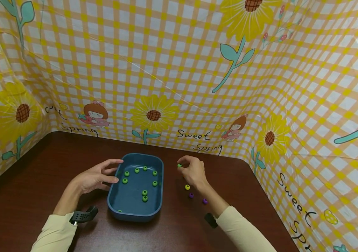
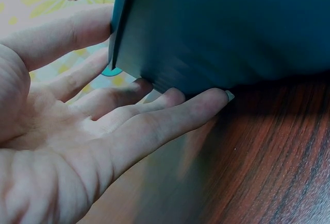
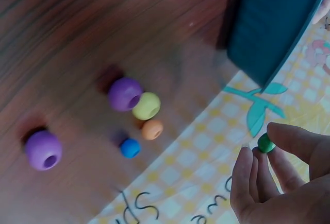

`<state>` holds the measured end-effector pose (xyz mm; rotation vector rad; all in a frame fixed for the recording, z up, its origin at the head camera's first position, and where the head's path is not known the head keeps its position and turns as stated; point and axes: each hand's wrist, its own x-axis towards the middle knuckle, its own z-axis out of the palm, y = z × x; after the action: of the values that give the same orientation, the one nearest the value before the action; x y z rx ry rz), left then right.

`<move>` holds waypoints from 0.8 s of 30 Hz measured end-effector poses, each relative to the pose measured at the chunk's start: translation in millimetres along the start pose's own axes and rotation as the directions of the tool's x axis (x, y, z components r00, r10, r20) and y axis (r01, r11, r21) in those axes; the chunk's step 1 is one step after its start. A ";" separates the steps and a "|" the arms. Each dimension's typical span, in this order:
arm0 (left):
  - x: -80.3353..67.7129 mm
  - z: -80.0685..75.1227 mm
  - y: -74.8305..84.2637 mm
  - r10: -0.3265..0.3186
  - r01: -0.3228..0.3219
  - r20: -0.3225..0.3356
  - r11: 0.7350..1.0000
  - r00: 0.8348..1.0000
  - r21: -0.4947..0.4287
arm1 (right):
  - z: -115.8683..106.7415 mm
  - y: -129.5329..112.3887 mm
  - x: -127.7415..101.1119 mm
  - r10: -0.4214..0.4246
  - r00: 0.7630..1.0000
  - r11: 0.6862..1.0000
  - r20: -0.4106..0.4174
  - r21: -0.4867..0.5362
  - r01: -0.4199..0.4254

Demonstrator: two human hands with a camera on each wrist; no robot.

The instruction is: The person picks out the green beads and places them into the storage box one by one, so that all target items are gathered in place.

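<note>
Green bead (image 1: 179, 165) pinched at the fingertips of the right hand (image 1: 194, 172), held above the table (image 1: 40, 182) just right of the tray (image 1: 133, 206); the right wrist view shows it (image 3: 266, 143) between thumb and forefinger. Left hand (image 1: 96, 176) is spread wide with straight fingers against the tray's left wall, holding nothing; the left wrist view shows the fingers (image 2: 170, 116) touching the wall low down by the table.

Handling, as a guess: bead looks small, hard, smooth and light, so it likely rolls and slips easily; a fingertip pinch across its round sides seems the only workable hold. Tray looks like stiff plastic, light enough to slide if not steadied.

Head view alone shows the green beads (image 1: 144, 192) already lying in the tray, and both hands together. Right wrist view alone shows loose beads clearly on the table: two purple (image 3: 43, 149), one yellow (image 3: 146, 105), one orange (image 3: 152, 129), one blue (image 3: 130, 148); head view shows only yellow and two purple, small. Left wrist view gives the contact with the tray, no beads visible.
</note>
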<state>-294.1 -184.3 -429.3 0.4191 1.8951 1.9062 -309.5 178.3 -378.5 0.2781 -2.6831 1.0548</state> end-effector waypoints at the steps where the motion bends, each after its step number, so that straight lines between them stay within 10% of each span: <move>1: 0.1 0.0 -0.2 -0.002 0.002 -0.002 1.000 1.000 0.001 | 1.3 -2.1 -0.2 -0.002 1.000 1.000 -0.002 0.003 0.002; 24: -0.8 1.5 2.5 0.006 -0.006 -0.001 1.000 1.000 -0.004 | 32.3 -40.5 -15.8 -0.120 0.988 0.991 0.095 0.064 0.114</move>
<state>-292.8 -183.3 -426.7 0.4233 1.8918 1.9141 -288.8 128.2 -380.0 0.5053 -2.6868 1.1128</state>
